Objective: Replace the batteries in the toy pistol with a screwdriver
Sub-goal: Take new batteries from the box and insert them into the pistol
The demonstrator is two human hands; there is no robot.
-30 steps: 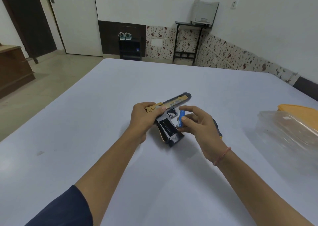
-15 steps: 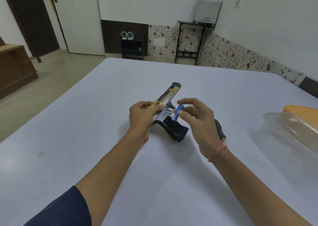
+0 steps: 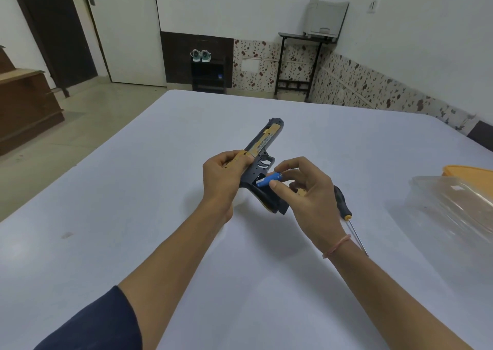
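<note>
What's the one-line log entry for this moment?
left grip holds toy pistol | right grip pinches blue battery against pistol handle | screwdriver lying on table, untouched

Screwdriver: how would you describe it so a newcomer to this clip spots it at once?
On the white table, look between the right hand and the clear plastic container. The screwdriver lies flat there, partly behind the wrist. Its black handle, yellow collar and thin metal shaft set it apart.
</note>
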